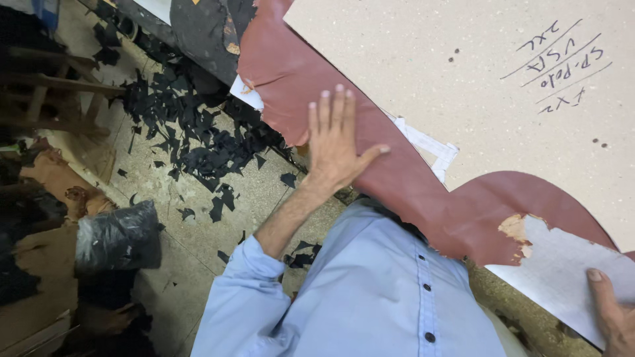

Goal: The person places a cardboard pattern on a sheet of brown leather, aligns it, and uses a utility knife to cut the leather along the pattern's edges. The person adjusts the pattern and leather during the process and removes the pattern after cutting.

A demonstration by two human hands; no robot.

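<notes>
Two hands work one sheet: your left hand (pixel 336 142) lies flat, fingers spread, on the reddish-brown leather (pixel 397 178) running from upper centre to lower right. Your right hand (pixel 612 314), at the lower right corner, grips the pale card piece (pixel 569 271). That leather looks soft, limp and light; hold it near its edge, under the stiff beige pattern board (pixel 463 86).

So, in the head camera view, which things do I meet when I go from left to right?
Black plastic bag → black scraps on the floor → left hand flat on the red-brown leather sheet → beige cardboard pattern → right hand.
</notes>
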